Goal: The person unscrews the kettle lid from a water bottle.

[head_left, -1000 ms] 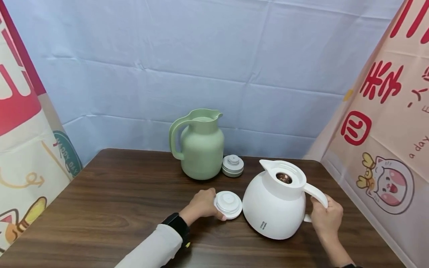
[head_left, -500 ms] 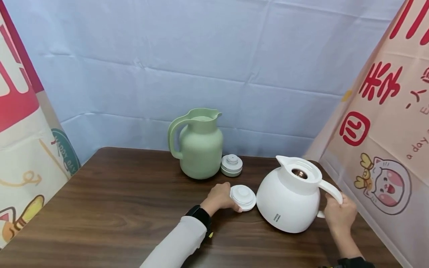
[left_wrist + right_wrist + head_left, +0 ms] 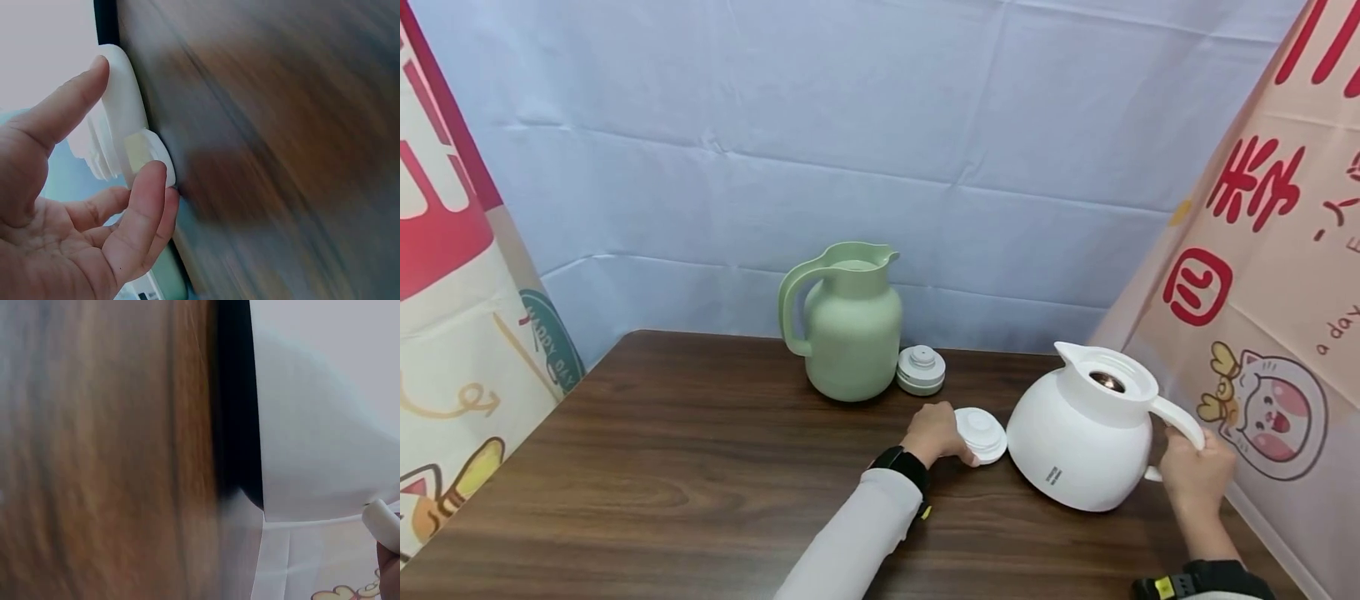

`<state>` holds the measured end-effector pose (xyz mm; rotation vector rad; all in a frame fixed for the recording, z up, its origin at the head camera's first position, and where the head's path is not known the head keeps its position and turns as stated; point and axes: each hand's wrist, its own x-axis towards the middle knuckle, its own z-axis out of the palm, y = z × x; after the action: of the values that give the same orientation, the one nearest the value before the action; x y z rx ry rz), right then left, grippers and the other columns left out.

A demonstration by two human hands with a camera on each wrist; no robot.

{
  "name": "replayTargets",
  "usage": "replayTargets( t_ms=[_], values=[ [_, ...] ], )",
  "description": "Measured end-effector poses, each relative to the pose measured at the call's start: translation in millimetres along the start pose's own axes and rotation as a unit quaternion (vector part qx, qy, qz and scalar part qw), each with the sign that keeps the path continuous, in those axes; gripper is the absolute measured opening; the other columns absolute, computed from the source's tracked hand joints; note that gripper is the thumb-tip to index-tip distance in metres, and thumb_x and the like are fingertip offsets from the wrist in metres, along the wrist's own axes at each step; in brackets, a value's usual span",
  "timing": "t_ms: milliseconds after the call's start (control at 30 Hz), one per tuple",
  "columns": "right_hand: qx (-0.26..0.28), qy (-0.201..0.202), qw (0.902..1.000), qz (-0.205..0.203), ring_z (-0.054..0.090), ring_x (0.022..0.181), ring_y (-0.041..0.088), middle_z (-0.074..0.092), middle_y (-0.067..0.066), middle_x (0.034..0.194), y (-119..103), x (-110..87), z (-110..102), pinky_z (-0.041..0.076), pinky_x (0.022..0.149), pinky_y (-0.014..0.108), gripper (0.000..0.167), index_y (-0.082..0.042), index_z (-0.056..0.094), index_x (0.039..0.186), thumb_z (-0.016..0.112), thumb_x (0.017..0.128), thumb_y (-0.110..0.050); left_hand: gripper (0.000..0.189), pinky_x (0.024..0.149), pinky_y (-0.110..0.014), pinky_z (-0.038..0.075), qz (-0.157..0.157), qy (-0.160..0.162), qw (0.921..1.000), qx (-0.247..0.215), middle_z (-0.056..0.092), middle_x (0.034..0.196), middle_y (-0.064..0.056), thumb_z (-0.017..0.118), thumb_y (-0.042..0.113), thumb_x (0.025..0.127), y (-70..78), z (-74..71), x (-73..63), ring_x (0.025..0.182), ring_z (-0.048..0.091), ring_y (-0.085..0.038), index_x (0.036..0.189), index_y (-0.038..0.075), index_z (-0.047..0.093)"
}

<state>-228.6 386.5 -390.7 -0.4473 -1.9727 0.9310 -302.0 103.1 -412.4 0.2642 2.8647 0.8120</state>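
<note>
My left hand (image 3: 936,430) grips the side of a round white lid (image 3: 981,432) with a stepped top. In the left wrist view the thumb (image 3: 75,94) lies on one edge of the lid (image 3: 125,94), and the curled fingers (image 3: 140,212) meet the other end. Just right of the lid is a round-bellied white jug (image 3: 1075,446), its mouth uncovered and showing a coppery inside. My right hand (image 3: 1198,471) grips its handle (image 3: 1180,419). The jug's belly (image 3: 325,425) fills much of the right wrist view, where only a sliver of the hand appears.
Toward the back of the brown wooden table (image 3: 685,467) stands a green jug (image 3: 853,337), handle to the left. Beside it sits another round white-and-green lid (image 3: 921,368). A pale cloth (image 3: 925,167) hangs behind, with a printed banner (image 3: 1247,375) on the right.
Both hands have moved right and slightly back, carrying the white jug and the white lid along together. The green jug and the lid beside it have stayed put.
</note>
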Motion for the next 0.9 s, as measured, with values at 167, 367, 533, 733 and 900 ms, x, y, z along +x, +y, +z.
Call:
replayTargets(
  t_ms=[167, 367, 533, 733, 900],
  values=[
    [-0.007, 0.01, 0.9999, -0.003, 0.024, 0.036, 0.008, 0.036, -0.006, 0.037, 4.7, 6.3, 0.1, 0.017, 0.037, 0.028, 0.034, 0.001, 0.044, 0.044, 0.05, 0.077, 0.004, 0.073, 0.066, -0.029, 0.05, -0.022, 0.017, 0.9995, 0.012, 0.063, 0.091, -0.007, 0.091, 0.041, 0.051, 11.6, 5.5, 3.3, 0.082, 0.061, -0.022, 0.108, 0.005, 0.064],
    [0.008, 0.017, 0.9992, 0.035, 0.026, 0.032, 0.012, 0.039, 0.0, 0.038, 34.7, 20.4, 7.1, 0.019, 0.032, 0.041, 0.034, -0.002, 0.043, 0.047, 0.047, 0.08, 0.001, 0.072, 0.069, -0.028, 0.049, -0.024, 0.035, 0.999, -0.008, 0.063, 0.091, -0.008, 0.092, 0.036, 0.05, 21.3, 8.7, 2.5, 0.085, 0.061, -0.022, 0.108, 0.004, 0.063],
    [-0.009, 0.013, 0.9995, 0.029, 0.03, 0.03, 0.02, 0.043, 0.003, 0.04, 78.8, 34.5, 17.8, 0.019, 0.03, 0.033, 0.033, 0.0, 0.047, 0.05, 0.049, 0.082, -0.003, 0.069, 0.069, -0.027, 0.049, -0.027, 0.036, 0.9989, -0.015, 0.062, 0.09, -0.007, 0.092, 0.034, 0.052, 21.2, 9.6, 1.0, 0.085, 0.061, -0.021, 0.107, 0.004, 0.063],
    [-0.007, -0.001, 0.9997, 0.025, 0.043, 0.028, 0.014, 0.05, 0.001, 0.042, 96.8, 38.9, 22.0, 0.031, 0.028, 0.029, 0.03, 0.001, 0.054, 0.057, 0.048, 0.086, -0.006, 0.069, 0.073, -0.029, 0.048, -0.021, 0.025, 0.999, -0.029, 0.06, 0.093, -0.009, 0.091, 0.033, 0.055, 18.1, 8.8, 0.0, 0.089, 0.06, -0.023, 0.109, 0.004, 0.06],
    [-0.027, -0.047, 0.9958, 0.074, 0.048, 0.04, 0.015, 0.057, 0.012, 0.055, 41.0, 21.1, 0.9, 0.039, 0.038, 0.034, 0.024, 0.007, 0.057, 0.071, 0.047, 0.088, -0.007, 0.075, 0.077, -0.03, 0.047, -0.016, 0.005, 0.999, -0.042, 0.058, 0.099, -0.012, 0.089, 0.033, 0.059, 16.3, 7.9, -2.0, 0.094, 0.058, -0.024, 0.117, 0.002, 0.053]
  ],
)
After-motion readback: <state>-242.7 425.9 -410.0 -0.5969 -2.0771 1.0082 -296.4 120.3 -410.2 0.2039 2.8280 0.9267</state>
